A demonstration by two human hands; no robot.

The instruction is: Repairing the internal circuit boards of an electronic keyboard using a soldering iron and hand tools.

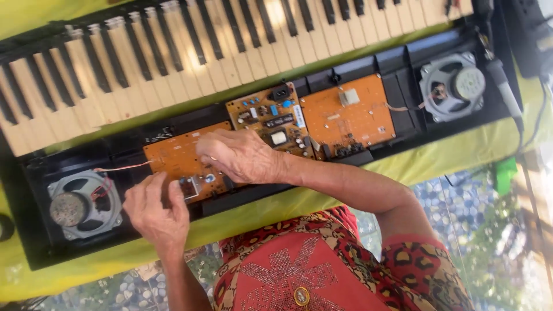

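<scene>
While the keyboard case (34,230) lies opened, both hands, left hand (156,212) and right hand (239,154), press loosely, grasping nothing, on the left-end circuit board (173,156), not yet lifted out.

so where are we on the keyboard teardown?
Done: the case is open, with the boards and both speakers exposed. In hand: both hands are on the left orange board, right hand on top and left hand at its near edge. Left: that board sits in place, and the middle board and right board are untouched.

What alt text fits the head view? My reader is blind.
Two hands work on the left circuit board inside an opened keyboard: the right hand rests on it, the left hand touches its near edge. A speaker sits left of them.
</scene>
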